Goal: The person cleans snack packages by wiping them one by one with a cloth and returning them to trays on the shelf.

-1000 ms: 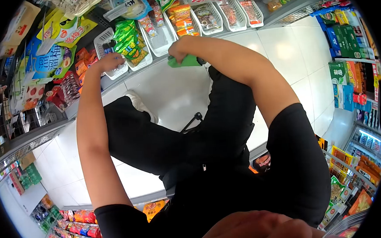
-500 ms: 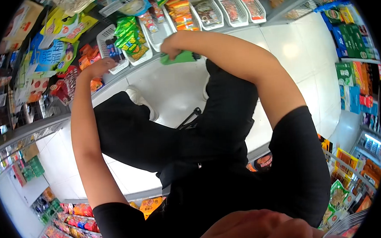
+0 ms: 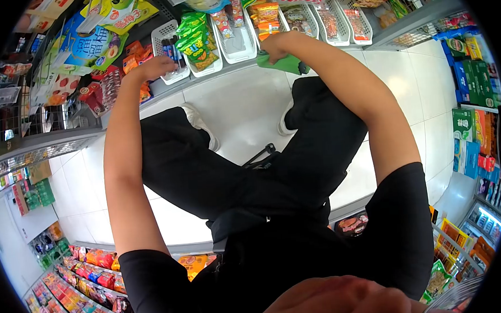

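Note:
My left hand (image 3: 160, 68) is at the left side of a white basket (image 3: 164, 32) that holds dark slim packs (image 3: 169, 49). Its fingers bend over the rim; their tips are hard to make out. My right hand (image 3: 277, 45) is closed on a green cloth (image 3: 282, 63), which hangs at the shelf's front edge (image 3: 240, 70) below a basket of orange snack bags (image 3: 266, 21). Between my hands stand a basket with green snack bags (image 3: 197, 41) and a mostly bare white basket (image 3: 238, 46) with a few packs at its back.
More white baskets with packaged snacks (image 3: 330, 25) line the shelf to the right. Bagged sweets (image 3: 89, 43) hang at the left. My spread legs (image 3: 188, 160) are over white floor tiles (image 3: 237, 112). Another stocked shelf (image 3: 98, 275) lies behind me.
My view has shifted, so the shelf appears further right. My right hand has slid right along the shelf edge with the green cloth. My left hand stays beside the same basket.

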The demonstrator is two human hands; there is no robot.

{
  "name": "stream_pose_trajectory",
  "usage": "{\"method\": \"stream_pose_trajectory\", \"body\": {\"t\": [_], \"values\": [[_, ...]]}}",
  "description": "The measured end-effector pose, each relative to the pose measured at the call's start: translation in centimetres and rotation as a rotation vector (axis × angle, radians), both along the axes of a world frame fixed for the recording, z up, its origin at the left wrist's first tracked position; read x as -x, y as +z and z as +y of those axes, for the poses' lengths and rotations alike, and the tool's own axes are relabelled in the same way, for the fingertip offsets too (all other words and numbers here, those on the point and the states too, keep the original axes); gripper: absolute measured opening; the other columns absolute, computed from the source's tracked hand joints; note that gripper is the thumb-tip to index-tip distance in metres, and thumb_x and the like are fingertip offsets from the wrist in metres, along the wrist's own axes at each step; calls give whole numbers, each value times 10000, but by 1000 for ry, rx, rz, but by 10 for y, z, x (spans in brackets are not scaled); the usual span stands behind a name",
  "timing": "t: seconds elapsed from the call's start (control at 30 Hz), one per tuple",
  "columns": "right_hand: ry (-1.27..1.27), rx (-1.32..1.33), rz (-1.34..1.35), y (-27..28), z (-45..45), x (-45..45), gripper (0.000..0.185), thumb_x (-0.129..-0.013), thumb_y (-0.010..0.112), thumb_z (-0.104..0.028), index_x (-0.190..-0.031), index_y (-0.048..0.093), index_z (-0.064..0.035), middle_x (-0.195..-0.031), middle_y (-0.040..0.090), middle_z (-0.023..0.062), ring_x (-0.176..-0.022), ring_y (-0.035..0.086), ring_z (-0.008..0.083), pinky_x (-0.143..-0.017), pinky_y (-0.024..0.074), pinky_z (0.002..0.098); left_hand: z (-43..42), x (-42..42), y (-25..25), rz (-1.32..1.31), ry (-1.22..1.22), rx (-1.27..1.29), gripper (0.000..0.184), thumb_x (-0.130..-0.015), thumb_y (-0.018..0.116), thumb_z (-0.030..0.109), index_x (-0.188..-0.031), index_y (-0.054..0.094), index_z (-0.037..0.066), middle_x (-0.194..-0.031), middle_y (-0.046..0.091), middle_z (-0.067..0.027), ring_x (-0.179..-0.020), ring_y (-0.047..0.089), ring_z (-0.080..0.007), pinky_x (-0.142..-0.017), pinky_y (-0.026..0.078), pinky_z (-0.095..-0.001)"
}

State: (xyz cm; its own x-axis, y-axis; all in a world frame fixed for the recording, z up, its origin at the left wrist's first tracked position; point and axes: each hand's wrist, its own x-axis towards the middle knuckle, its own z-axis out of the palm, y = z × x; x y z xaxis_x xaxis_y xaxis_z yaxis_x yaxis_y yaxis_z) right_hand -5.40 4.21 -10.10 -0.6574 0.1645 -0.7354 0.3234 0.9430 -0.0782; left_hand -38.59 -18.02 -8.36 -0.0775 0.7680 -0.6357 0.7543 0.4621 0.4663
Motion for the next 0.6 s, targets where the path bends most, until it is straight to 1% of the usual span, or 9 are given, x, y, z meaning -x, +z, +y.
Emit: {"method": "stream_pose_trajectory", "body": {"t": [0.03, 0.07, 0.17, 0.3, 0.4, 0.5, 0.53, 0.57, 0.6], "values": [[13, 16, 4, 6, -5, 3, 553, -838, 795, -356, -1268, 643, -43, -1242, 684, 171, -1155, 653, 342, -956, 519, 454, 0, -1, 1, -1, -51, -55, 508, -965, 621, 486, -1270, 637, 81, -1172, 664, -76, -1069, 628, -209, -880, 518, -367], [24, 30, 8, 12, -10, 5, 562, -845, 784, -346, -1297, 615, -57, -1261, 670, 172, -1183, 638, 345, -979, 507, 456, 1, -2, 2, 9, 12, -69, 474, -982, 628, 423, -1256, 643, 36, -1161, 670, -96, -1071, 624, -205, -929, 501, -365], [36, 128, 79, 9, -15, 14, 560, -852, 773, -357, -1292, 613, -51, -1252, 671, 173, -1177, 638, 352, -977, 507, 453, 4, -2, -7, -84, 99, -402, 398, -964, 642, 377, -1159, 697, 35, -1103, 710, -122, -1011, 665, -224, -902, 512, -358], [59, 108, 95, 8, -22, 19, 555, -860, 762, -352, -1290, 607, -38, -1233, 675, 178, -1165, 640, 361, -967, 510, 447, 28, -4, -6, -39, 168, -554, 429, -950, 667, 354, -1206, 670, 9, -1117, 716, -154, -1051, 668, -238, -911, 515, -356], [56, 148, 46, 5, -22, 16, 568, -855, 778, -358, -1297, 623, -38, -1252, 674, 180, -1166, 644, 362, -972, 519, 448, 40, -23, 0, -86, 338, -704, 528, -941, 682, 394, -1279, 618, -6, -1151, 703, -177, -1071, 666, -256, -907, 522, -356], [56, 157, 76, -9, -13, 10, 582, -851, 789, -356, -1311, 627, -38, -1261, 674, 181, -1171, 645, 360, -976, 524, 445, 72, -12, -26, -101, 458, -801, 661, -921, 704, 447, -1354, 548, -28, -1201, 682, -192, -1092, 661, -266, -910, 527, -354], [37, 173, 63, -13, -9, 9, 582, -851, 788, -356, -1311, 627, -39, -1261, 674, 181, -1174, 643, 358, -979, 522, 445, 81, -15, -20, -102, 520, -802, 755, -903, 718, 496, -1386, 507, -46, -1248, 662, -203, -1114, 656, -267, -914, 531, -360], [20, 188, 47, -18, -5, 7, 581, -851, 788, -355, -1311, 627, -39, -1261, 674, 182, -1177, 642, 357, -983, 519, 446, 91, -19, -16, -150, 609, -791, 778, -898, 722, 505, -1389, 497, -56, -1265, 653, -211, -1161, 641, -268, -939, 527, -365], [8, 209, 43, -22, -3, 7, 579, -852, 785, -350, -1314, 624, -41, -1261, 673, 186, -1178, 640, 355, -990, 515, 445, 108, -6, -30, -62, 613, -876, 778, -903, 719, 507, -1395, 492, -52, -1254, 662, -203, -1141, 656, -255, -931, 537, -355]]}}
